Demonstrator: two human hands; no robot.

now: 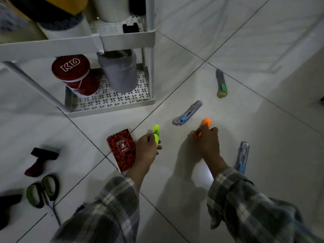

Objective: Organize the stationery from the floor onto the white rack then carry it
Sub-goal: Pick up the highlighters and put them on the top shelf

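Note:
My left hand (146, 148) is closed around a yellow-green highlighter (156, 134), tip pointing away from me. An orange highlighter (206, 123) is gripped in my right hand (207, 142), low over the tiled floor. A red spiral notepad (121, 149) lies just left of my left hand. Three packaged utility knives rest on the tiles: one with a blue slider (187, 114) beyond my hands, one with a green slider (221, 84) farther back, one blue (243, 157) beside my right wrist. The white rack (112, 106) stands at the upper left.
The rack's bottom shelf holds a red tub marked KD (74, 74) and a grey container (121, 71); upper shelves carry more containers. On the floor at left lie green-handled scissors (43, 190), a dark maroon tool (41, 160) and a black object (7, 209).

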